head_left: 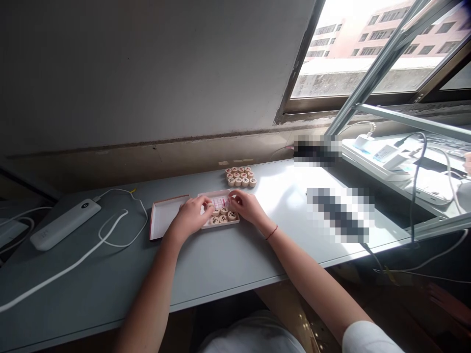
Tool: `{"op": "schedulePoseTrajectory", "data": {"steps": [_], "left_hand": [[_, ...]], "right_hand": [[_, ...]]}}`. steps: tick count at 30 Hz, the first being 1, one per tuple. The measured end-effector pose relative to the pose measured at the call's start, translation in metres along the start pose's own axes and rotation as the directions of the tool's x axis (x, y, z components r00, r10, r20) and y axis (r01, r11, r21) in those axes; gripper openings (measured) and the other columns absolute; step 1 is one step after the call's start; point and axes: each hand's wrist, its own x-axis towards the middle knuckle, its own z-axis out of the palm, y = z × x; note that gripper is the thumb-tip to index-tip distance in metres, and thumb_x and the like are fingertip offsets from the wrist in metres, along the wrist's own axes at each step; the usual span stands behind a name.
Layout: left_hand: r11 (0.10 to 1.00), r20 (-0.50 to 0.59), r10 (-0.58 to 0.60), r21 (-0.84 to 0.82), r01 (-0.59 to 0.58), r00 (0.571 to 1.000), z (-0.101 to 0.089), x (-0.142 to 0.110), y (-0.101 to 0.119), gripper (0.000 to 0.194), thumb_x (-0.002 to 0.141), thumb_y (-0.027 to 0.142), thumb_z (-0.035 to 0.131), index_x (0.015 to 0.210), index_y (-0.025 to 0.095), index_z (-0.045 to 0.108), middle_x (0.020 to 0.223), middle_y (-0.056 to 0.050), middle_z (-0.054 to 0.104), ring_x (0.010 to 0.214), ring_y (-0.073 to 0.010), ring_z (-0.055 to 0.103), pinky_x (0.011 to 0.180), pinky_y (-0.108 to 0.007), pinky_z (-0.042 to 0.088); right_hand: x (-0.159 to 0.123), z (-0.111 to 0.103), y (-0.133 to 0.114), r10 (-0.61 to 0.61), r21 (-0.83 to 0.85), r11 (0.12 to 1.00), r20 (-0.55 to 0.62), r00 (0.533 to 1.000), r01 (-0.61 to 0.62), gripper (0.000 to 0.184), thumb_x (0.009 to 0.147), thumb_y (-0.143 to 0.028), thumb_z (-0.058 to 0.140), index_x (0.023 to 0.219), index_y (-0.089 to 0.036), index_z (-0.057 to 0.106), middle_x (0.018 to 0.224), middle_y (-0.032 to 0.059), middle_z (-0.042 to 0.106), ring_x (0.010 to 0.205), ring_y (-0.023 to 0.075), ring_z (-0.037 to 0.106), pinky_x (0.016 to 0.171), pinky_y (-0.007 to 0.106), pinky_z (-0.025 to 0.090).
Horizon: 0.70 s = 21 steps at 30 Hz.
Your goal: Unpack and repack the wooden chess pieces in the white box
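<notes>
A shallow white box (221, 223) lies on the grey table and holds several round wooden chess pieces (223, 216) along its near side. My left hand (191, 214) rests over the box's left part, fingers curled down onto the pieces. My right hand (246, 205) is at the box's right edge, fingertips pinched on a piece (230, 200). The box's empty lid (164, 215), red-edged, lies just left of it. A cluster of several more wooden pieces (241, 177) sits on the table behind the box.
A white power bank (64, 223) with a looping white cable (110, 235) lies at the left. Blurred-out items (340, 213) sit at the right. An open window frame (368, 73), a charger and cables (415, 166) stand at the far right. The wall runs close behind the table.
</notes>
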Motion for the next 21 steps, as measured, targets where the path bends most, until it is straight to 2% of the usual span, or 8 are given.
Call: {"op": "schedulePoseTrajectory", "data": {"steps": [3, 5, 7, 10, 13, 16, 19, 21], "left_hand": [[0.973, -0.168, -0.028, -0.229, -0.011, 0.985, 0.009, 0.006, -0.001, 0.024, 0.085, 0.041, 0.052, 0.096, 0.022, 0.061, 0.096, -0.003, 0.069, 0.090, -0.0206, 0.063, 0.082, -0.033, 0.048], [0.884, -0.148, -0.046, -0.467, -0.029, 0.988, 0.019, 0.010, -0.002, 0.027, 0.083, 0.043, 0.056, 0.099, 0.021, 0.061, 0.096, -0.004, 0.069, 0.089, -0.0197, 0.065, 0.079, -0.032, 0.051], [0.739, -0.084, -0.041, -0.673, -0.026, 0.996, 0.028, 0.013, -0.003, 0.030, 0.082, 0.044, 0.058, 0.099, 0.019, 0.060, 0.099, -0.006, 0.070, 0.092, -0.0202, 0.066, 0.077, -0.031, 0.055], [0.630, -0.038, -0.063, -0.776, 0.011, 0.997, 0.034, 0.015, -0.003, 0.032, 0.082, 0.044, 0.060, 0.098, 0.017, 0.059, 0.099, -0.008, 0.070, 0.093, -0.0207, 0.067, 0.076, -0.031, 0.056], [0.742, -0.121, -0.110, -0.671, 0.001, 0.987, 0.032, 0.015, -0.003, 0.028, 0.082, 0.042, 0.060, 0.095, 0.018, 0.060, 0.097, -0.006, 0.071, 0.092, -0.0200, 0.067, 0.078, -0.031, 0.054], [0.886, -0.214, -0.115, -0.463, 0.003, 0.970, 0.028, 0.014, -0.003, 0.020, 0.083, 0.038, 0.058, 0.092, 0.021, 0.061, 0.094, -0.004, 0.071, 0.088, -0.0186, 0.066, 0.077, -0.030, 0.051], [0.929, -0.228, -0.105, -0.370, 0.013, 0.968, 0.026, 0.015, -0.005, 0.016, 0.084, 0.035, 0.055, 0.092, 0.022, 0.062, 0.092, -0.001, 0.071, 0.083, -0.0173, 0.065, 0.074, -0.028, 0.050], [0.940, -0.236, -0.090, -0.343, 0.004, 0.968, 0.027, 0.016, -0.007, 0.015, 0.085, 0.033, 0.055, 0.092, 0.022, 0.063, 0.091, -0.001, 0.070, 0.081, -0.0166, 0.065, 0.074, -0.028, 0.050]], "right_hand": [[-0.004, 0.000, -0.013, -0.224, 0.048, 0.972, -0.090, 0.970, 0.229, 0.027, 0.085, -0.026, 0.054, 0.111, -0.019, 0.059, 0.084, 0.0042, 0.064, 0.070, 0.0154, 0.056, 0.062, 0.026, 0.044], [-0.006, 0.001, -0.023, -0.343, 0.078, 0.931, -0.140, 0.929, 0.356, 0.027, 0.085, -0.029, 0.058, 0.111, -0.021, 0.058, 0.094, 0.0066, 0.064, 0.081, 0.0177, 0.059, 0.070, 0.029, 0.048], [-0.007, 0.003, -0.031, -0.386, 0.096, 0.909, -0.176, 0.905, 0.406, 0.020, 0.087, -0.029, 0.058, 0.106, -0.022, 0.059, 0.097, 0.0070, 0.065, 0.083, 0.0176, 0.060, 0.073, 0.030, 0.050], [-0.007, 0.003, -0.032, -0.399, 0.068, 0.907, -0.181, 0.899, 0.416, 0.015, 0.089, -0.028, 0.056, 0.102, -0.022, 0.060, 0.100, 0.0072, 0.067, 0.080, 0.0165, 0.062, 0.072, 0.030, 0.051], [-0.004, -0.002, -0.022, -0.300, 0.008, 0.951, -0.218, 0.929, 0.309, 0.014, 0.086, -0.027, 0.056, 0.098, -0.021, 0.060, 0.090, 0.0056, 0.068, 0.074, 0.0164, 0.061, 0.067, 0.029, 0.049], [0.000, -0.009, -0.003, -0.084, -0.073, 0.995, -0.264, 0.961, 0.067, 0.008, 0.083, -0.025, 0.056, 0.089, -0.021, 0.060, 0.082, 0.0035, 0.067, 0.069, 0.0164, 0.059, 0.061, 0.027, 0.045], [0.003, -0.012, 0.015, 0.050, -0.176, 0.980, -0.223, 0.973, -0.091, 0.007, 0.083, -0.027, 0.057, 0.082, -0.021, 0.060, 0.078, 0.0031, 0.067, 0.068, 0.0176, 0.058, 0.060, 0.027, 0.042], [0.006, -0.010, 0.024, 0.066, -0.217, 0.971, -0.169, 0.983, -0.103, 0.011, 0.085, -0.030, 0.056, 0.082, -0.021, 0.061, 0.077, 0.0034, 0.067, 0.069, 0.0182, 0.058, 0.061, 0.027, 0.041]]}}
